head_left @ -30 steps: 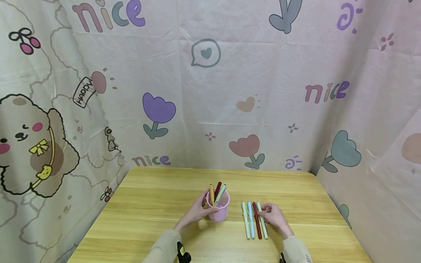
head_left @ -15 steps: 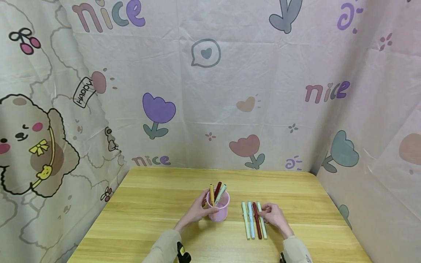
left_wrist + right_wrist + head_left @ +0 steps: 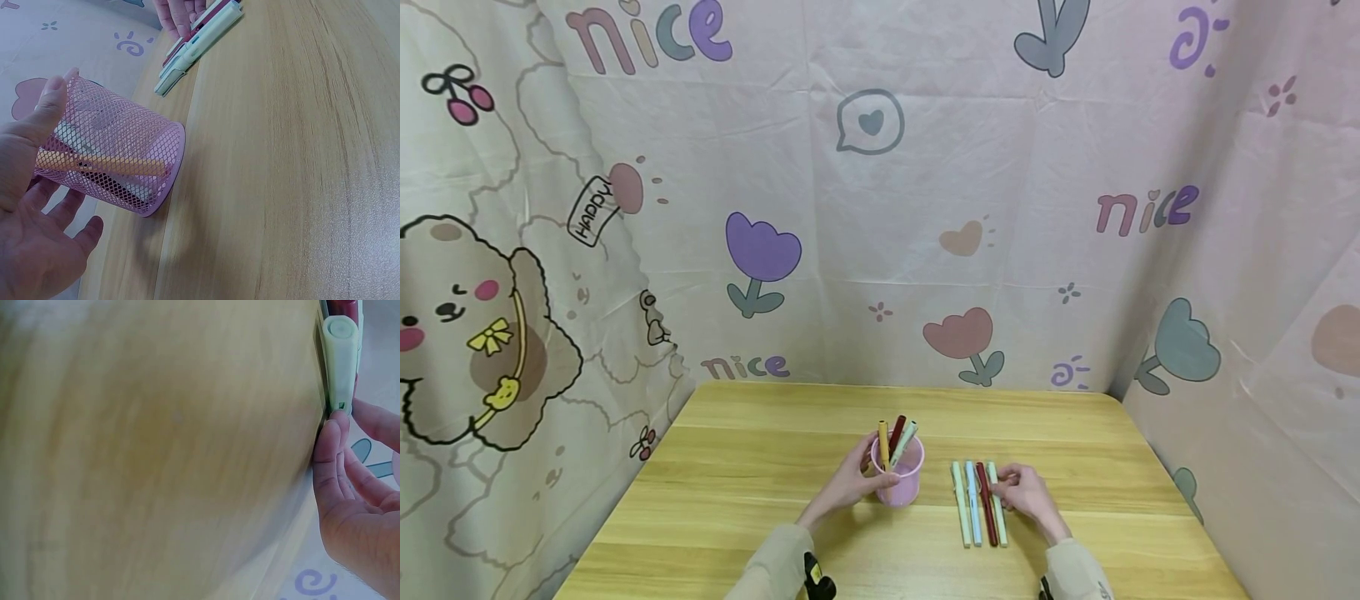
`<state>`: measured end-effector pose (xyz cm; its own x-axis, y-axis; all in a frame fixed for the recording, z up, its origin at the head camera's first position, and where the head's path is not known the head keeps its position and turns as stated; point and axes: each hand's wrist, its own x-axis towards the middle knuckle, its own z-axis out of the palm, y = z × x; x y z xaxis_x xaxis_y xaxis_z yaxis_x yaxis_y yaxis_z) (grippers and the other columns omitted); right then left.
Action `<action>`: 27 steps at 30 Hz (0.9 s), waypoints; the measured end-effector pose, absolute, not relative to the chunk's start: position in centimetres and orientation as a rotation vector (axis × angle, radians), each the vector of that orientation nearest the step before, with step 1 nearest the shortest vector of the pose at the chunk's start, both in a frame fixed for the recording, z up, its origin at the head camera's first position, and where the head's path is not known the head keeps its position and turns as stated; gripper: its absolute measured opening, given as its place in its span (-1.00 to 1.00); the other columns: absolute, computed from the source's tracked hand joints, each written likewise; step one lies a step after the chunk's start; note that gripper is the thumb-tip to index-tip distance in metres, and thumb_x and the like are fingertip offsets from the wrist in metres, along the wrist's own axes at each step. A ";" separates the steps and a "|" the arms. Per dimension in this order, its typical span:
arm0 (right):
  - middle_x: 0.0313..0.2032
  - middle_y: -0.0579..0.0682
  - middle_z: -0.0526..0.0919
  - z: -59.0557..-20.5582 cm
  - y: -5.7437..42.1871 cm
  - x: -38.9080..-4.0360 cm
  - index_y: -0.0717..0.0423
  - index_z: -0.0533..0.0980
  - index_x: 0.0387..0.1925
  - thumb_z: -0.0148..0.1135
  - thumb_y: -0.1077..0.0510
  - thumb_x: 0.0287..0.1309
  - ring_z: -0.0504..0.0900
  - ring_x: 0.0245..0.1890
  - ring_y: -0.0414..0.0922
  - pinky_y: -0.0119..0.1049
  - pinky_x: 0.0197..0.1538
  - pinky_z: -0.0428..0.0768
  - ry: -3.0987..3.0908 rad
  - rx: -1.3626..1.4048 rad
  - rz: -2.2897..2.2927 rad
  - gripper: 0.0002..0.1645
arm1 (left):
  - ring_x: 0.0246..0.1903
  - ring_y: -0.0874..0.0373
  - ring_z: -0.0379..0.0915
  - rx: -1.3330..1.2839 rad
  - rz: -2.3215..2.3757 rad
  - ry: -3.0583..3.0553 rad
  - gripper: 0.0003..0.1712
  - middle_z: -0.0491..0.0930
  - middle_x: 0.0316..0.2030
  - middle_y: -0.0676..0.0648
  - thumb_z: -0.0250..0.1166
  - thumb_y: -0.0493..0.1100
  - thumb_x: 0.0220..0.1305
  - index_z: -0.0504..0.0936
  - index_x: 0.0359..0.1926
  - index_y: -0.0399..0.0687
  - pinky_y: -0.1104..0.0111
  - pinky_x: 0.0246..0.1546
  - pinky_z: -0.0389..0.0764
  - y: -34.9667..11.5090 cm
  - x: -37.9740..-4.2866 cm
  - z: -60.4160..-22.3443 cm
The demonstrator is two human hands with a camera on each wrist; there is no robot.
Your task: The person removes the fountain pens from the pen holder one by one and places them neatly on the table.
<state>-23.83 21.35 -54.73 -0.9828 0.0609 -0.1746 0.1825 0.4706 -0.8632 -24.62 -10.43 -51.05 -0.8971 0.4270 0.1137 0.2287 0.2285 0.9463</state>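
A pink mesh pen holder (image 3: 904,490) stands on the table, gripped by my left hand (image 3: 848,480) with the thumb at the near rim and fingers round the far side. An orange pen (image 3: 883,443), a dark red pen (image 3: 897,431) and a pale green pen (image 3: 907,437) lean inside it. To its right lies a row of pens: pale green (image 3: 961,510), light blue (image 3: 973,510), dark red (image 3: 987,512) and another pale green pen (image 3: 1001,522) at the right end. Thumb and fingers of my right hand (image 3: 1028,495) pinch that rightmost pen (image 3: 340,362) near its upper end.
The wooden table (image 3: 775,417) extends around the holder and pens. Behind it hangs a printed cloth (image 3: 880,217), with more cloth at both sides. A black device (image 3: 818,577) sits at the left sleeve.
The lower end of the rightmost pale green pen has shifted slightly left, closer to the dark red one. My left hand and the pen holder stay in place.
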 end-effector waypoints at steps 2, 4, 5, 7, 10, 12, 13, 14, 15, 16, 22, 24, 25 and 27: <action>-0.43 0.11 0.52 -54.7 21.4 -23.8 0.40 0.39 -0.11 0.22 0.28 -0.04 0.53 -0.54 -0.10 -0.27 -0.46 0.59 2.587 0.214 -1.540 -0.58 | 0.29 -0.28 -0.05 0.625 1.740 2.334 -0.05 0.00 0.33 -0.30 0.31 -0.09 0.03 -0.03 0.35 -0.10 -0.15 0.26 0.03 -10.4 -24.8 -51.5; -0.44 0.10 0.52 -54.8 21.4 -23.9 0.40 0.39 -0.11 0.21 0.28 -0.04 0.52 -0.54 -0.10 -0.28 -0.46 0.59 2.582 0.215 -1.546 -0.58 | 0.29 -0.26 -0.04 0.623 1.733 2.348 -0.05 0.01 0.33 -0.27 0.32 -0.05 0.03 -0.03 0.35 -0.05 -0.14 0.26 0.04 -10.4 -25.2 -52.2; -0.44 0.10 0.52 -54.8 21.4 -23.9 0.39 0.39 -0.11 0.21 0.28 -0.04 0.52 -0.54 -0.11 -0.28 -0.47 0.59 2.580 0.214 -1.547 -0.58 | 0.29 -0.26 -0.04 0.624 1.731 2.352 -0.05 0.02 0.33 -0.26 0.32 -0.04 0.03 -0.02 0.35 -0.02 -0.15 0.25 0.04 -10.5 -25.3 -52.5; -0.44 0.10 0.52 -54.8 21.4 -23.9 0.40 0.38 -0.11 0.21 0.29 -0.04 0.52 -0.54 -0.10 -0.28 -0.47 0.59 2.577 0.214 -1.555 -0.58 | 0.30 -0.24 -0.03 0.623 1.722 2.360 -0.05 0.02 0.34 -0.24 0.32 0.00 0.02 -0.02 0.35 0.04 -0.14 0.26 0.05 -10.5 -25.6 -53.0; -0.46 0.10 0.52 -54.9 21.4 -24.0 0.40 0.39 -0.11 0.23 0.30 -0.06 0.52 -0.56 -0.10 -0.28 -0.48 0.58 2.583 0.214 -1.569 -0.58 | 0.30 -0.23 -0.03 0.608 1.723 2.351 -0.03 0.01 0.34 -0.21 0.32 0.03 0.00 -0.02 0.35 0.09 -0.14 0.26 0.05 -10.5 -25.8 -53.2; -0.47 0.09 0.52 -54.9 21.3 -24.0 0.40 0.39 -0.12 0.24 0.30 -0.07 0.52 -0.57 -0.10 -0.27 -0.49 0.58 2.591 0.214 -1.573 -0.57 | 0.30 -0.22 -0.02 0.597 1.726 2.346 -0.03 0.02 0.34 -0.21 0.33 0.05 -0.01 -0.02 0.35 0.09 -0.14 0.26 0.04 -10.5 -25.8 -53.3; -0.48 0.09 0.52 -55.0 21.3 -24.0 0.40 0.40 -0.13 0.24 0.30 -0.08 0.52 -0.57 -0.11 -0.28 -0.50 0.58 2.597 0.214 -1.571 -0.58 | 0.30 -0.22 -0.01 0.596 1.727 2.346 -0.03 0.02 0.34 -0.21 0.33 0.05 -0.01 -0.02 0.35 0.09 -0.14 0.26 0.05 -10.5 -25.8 -53.3; -0.48 0.08 0.51 -55.0 21.3 -24.0 0.41 0.40 -0.13 0.25 0.30 -0.08 0.52 -0.58 -0.11 -0.28 -0.50 0.58 2.602 0.214 -1.571 -0.58 | 0.29 -0.22 0.00 0.594 1.725 2.346 -0.03 0.02 0.34 -0.20 0.32 0.05 -0.01 -0.03 0.35 0.10 -0.14 0.26 0.05 -10.5 -25.8 -53.3; -0.49 0.08 0.51 -55.0 21.3 -24.0 0.41 0.40 -0.13 0.25 0.30 -0.09 0.52 -0.58 -0.11 -0.27 -0.50 0.58 2.606 0.214 -1.571 -0.58 | 0.29 -0.21 0.00 0.593 1.726 2.348 -0.03 0.03 0.34 -0.20 0.33 0.05 -0.01 -0.02 0.35 0.09 -0.14 0.26 0.06 -10.5 -25.8 -53.3; -0.49 0.08 0.51 -55.0 21.3 -24.0 0.41 0.40 -0.13 0.25 0.30 -0.09 0.52 -0.58 -0.11 -0.27 -0.51 0.58 2.608 0.213 -1.571 -0.58 | 0.29 -0.21 0.01 0.593 1.727 2.348 -0.03 0.03 0.34 -0.20 0.33 0.05 -0.01 -0.02 0.35 0.09 -0.14 0.26 0.06 -10.5 -25.8 -53.3; -0.47 0.10 0.53 -55.2 21.4 -24.0 0.41 0.40 -0.11 0.26 0.30 -0.08 0.52 -0.58 -0.11 -0.28 -0.50 0.58 2.598 0.199 -1.589 -0.55 | 0.30 -0.20 -0.01 0.594 1.727 2.345 -0.03 0.02 0.35 -0.20 0.33 0.02 -0.01 -0.02 0.35 0.11 -0.13 0.26 0.05 -10.5 -25.9 -53.5; -0.45 0.12 0.54 -55.2 21.5 -24.0 0.40 0.39 -0.09 0.25 0.29 -0.07 0.53 -0.57 -0.11 -0.28 -0.50 0.59 2.597 0.190 -1.592 -0.55 | 0.30 -0.21 -0.02 0.597 1.728 2.345 -0.03 0.01 0.35 -0.20 0.33 0.02 -0.01 -0.02 0.35 0.11 -0.13 0.26 0.05 -10.6 -26.0 -53.5; -0.45 0.13 0.55 -55.2 21.5 -24.0 0.40 0.39 -0.09 0.24 0.29 -0.06 0.53 -0.57 -0.11 -0.28 -0.50 0.58 2.598 0.191 -1.598 -0.55 | 0.30 -0.20 -0.02 0.592 1.728 2.345 -0.03 0.01 0.35 -0.19 0.33 0.02 -0.02 -0.01 0.35 0.12 -0.12 0.27 0.05 -10.6 -26.0 -53.5; -0.45 0.14 0.55 -55.2 21.5 -24.1 0.38 0.39 -0.08 0.24 0.28 -0.05 0.53 -0.58 -0.10 -0.28 -0.52 0.58 2.607 0.196 -1.606 -0.55 | 0.30 -0.21 -0.02 0.608 1.731 2.345 -0.04 0.01 0.34 -0.21 0.33 0.02 0.00 -0.02 0.35 0.08 -0.13 0.26 0.06 -10.6 -26.0 -53.5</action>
